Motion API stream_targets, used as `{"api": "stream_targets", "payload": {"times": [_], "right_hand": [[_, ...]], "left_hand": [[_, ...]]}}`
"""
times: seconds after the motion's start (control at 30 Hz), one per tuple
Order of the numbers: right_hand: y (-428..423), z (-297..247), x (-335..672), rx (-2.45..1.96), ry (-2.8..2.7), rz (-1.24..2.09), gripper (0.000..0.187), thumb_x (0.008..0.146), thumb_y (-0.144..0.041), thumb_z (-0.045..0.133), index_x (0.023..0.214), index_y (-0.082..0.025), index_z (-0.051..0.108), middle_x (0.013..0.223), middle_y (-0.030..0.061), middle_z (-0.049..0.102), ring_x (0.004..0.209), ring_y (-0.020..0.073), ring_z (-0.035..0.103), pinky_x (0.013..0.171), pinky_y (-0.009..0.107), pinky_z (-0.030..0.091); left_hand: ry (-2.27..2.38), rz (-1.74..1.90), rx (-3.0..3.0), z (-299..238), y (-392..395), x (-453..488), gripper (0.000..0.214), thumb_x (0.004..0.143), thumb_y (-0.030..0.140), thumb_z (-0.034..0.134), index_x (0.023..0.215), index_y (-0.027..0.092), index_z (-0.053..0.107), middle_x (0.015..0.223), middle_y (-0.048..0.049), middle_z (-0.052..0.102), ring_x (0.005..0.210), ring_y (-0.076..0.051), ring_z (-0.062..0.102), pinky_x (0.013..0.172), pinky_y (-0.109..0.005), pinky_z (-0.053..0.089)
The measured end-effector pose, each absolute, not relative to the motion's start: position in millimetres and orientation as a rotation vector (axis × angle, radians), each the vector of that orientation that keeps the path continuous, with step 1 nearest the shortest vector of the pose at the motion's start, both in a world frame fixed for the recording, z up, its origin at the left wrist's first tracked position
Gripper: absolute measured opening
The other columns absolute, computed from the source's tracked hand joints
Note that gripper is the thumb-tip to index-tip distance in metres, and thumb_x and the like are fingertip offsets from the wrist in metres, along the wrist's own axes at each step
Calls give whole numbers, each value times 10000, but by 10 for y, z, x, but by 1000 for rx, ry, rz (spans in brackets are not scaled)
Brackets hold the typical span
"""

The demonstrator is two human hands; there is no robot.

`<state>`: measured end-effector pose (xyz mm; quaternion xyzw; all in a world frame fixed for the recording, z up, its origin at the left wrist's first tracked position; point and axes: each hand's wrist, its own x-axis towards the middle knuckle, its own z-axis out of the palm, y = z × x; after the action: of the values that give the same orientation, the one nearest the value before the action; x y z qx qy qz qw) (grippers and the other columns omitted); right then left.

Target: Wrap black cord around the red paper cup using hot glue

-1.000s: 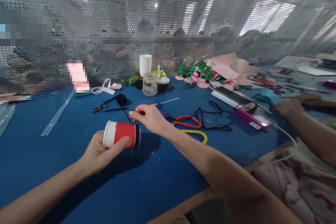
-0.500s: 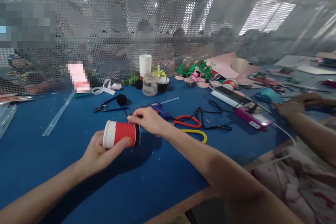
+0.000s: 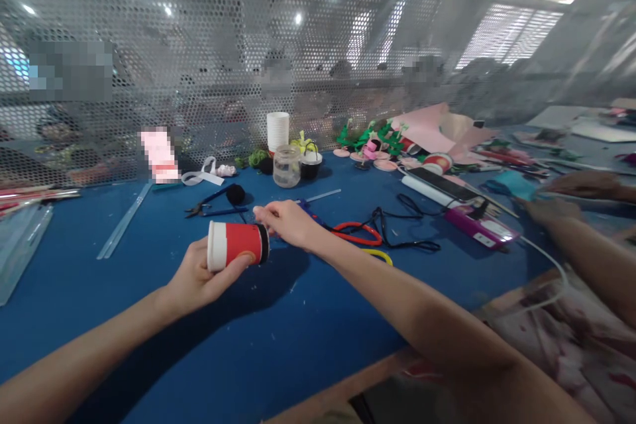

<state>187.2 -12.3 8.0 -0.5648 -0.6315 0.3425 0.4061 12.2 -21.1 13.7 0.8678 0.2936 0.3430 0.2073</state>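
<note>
My left hand (image 3: 201,275) is wrapped around a red and white paper cup (image 3: 241,243), which lies sideways in the air above the blue table. A black band (image 3: 264,243) circles the cup's right end. Close by that end, my right hand (image 3: 288,222) is closed in a pinch on what looks like black yarn; the strand between the fingertips is mostly hidden. Behind the cup sits a black ball of yarn (image 3: 236,195), from which a thin dark strand runs toward the cup. Pliers (image 3: 196,210) with blue handles lie beside the ball.
Red-handled scissors (image 3: 358,233) and a black cord (image 3: 382,225) lie beyond my right forearm. A clear jar (image 3: 287,167), stacked white cups (image 3: 277,131) and green craft pieces (image 3: 372,136) stand along the mesh partition. At right are a purple power strip (image 3: 481,226) and another person's hands (image 3: 554,212).
The view has shifted slightly, so the table things sit a little lower and farther right. My right fingertips have moved from the cup's upper side to just beyond its black-banded end.
</note>
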Motion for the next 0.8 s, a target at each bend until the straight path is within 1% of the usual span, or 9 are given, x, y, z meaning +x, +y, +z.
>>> {"api": "stream_targets", "payload": {"times": [0.1, 0.17, 0.3, 0.4, 0.5, 0.6, 0.7, 0.8], "right_hand": [[-241, 126, 1928, -1348, -1433, 975, 352, 777, -444, 402, 616, -144, 488, 550, 0, 509, 464, 74, 472, 463, 204, 375], [-334, 118, 1935, -1238, -1436, 1085, 380, 767, -486, 388, 622, -147, 481, 562, 2, 509, 490, 78, 475, 472, 205, 380], [-422, 2, 1892, -1100, -1488, 1203, 317, 668, -467, 544, 644, -158, 476, 557, -21, 498, 511, 84, 463, 502, 215, 381], [-417, -65, 1870, -1084, -1434, 1193, 290, 646, -430, 578, 642, -165, 459, 540, -38, 478, 501, 83, 452, 508, 219, 371], [-438, -63, 1855, -1083, -1465, 1111, 246, 667, -380, 569, 627, -169, 450, 538, -47, 459, 500, 79, 430, 504, 215, 350], [-495, -59, 1812, -1112, -1626, 958, 189, 679, -300, 567, 606, -169, 451, 550, -50, 443, 516, 78, 401, 504, 209, 328], [-523, -102, 1765, -1130, -1744, 875, 184, 682, -276, 567, 588, -170, 450, 553, -49, 442, 525, 80, 394, 503, 206, 320], [-495, -150, 1769, -1183, -1739, 851, 195, 714, -339, 528, 632, -170, 476, 570, -36, 467, 537, 91, 424, 518, 217, 341]], "left_hand": [[847, 940, 2442, 106, -182, 83, 127, 660, 247, 565, 560, 174, 598, 483, 2, 541, 508, -127, 502, 508, -224, 398], [852, 960, 2434, 56, -173, 63, 107, 660, 245, 570, 597, 169, 612, 523, -11, 569, 533, -136, 523, 521, -226, 407], [846, 933, 2386, -34, -178, 72, 116, 664, 255, 574, 697, 165, 640, 596, -32, 609, 584, -151, 550, 543, -231, 423], [899, 845, 2163, -21, -196, 105, 205, 648, 293, 594, 790, 152, 640, 684, -43, 638, 593, -150, 553, 537, -230, 430], [965, 717, 1744, 48, -193, 122, 289, 612, 371, 617, 764, 126, 637, 654, -45, 646, 557, -146, 552, 509, -230, 429], [892, 636, 1307, 92, -152, 117, 341, 608, 435, 603, 731, 120, 641, 641, -59, 652, 554, -146, 565, 534, -239, 440], [857, 599, 1114, 63, -104, 108, 313, 627, 423, 595, 704, 123, 643, 611, -51, 644, 526, -127, 552, 534, -230, 433], [921, 649, 1118, 3, -90, 110, 256, 630, 367, 615, 677, 116, 631, 541, -17, 611, 451, -89, 502, 460, -192, 385]]}}
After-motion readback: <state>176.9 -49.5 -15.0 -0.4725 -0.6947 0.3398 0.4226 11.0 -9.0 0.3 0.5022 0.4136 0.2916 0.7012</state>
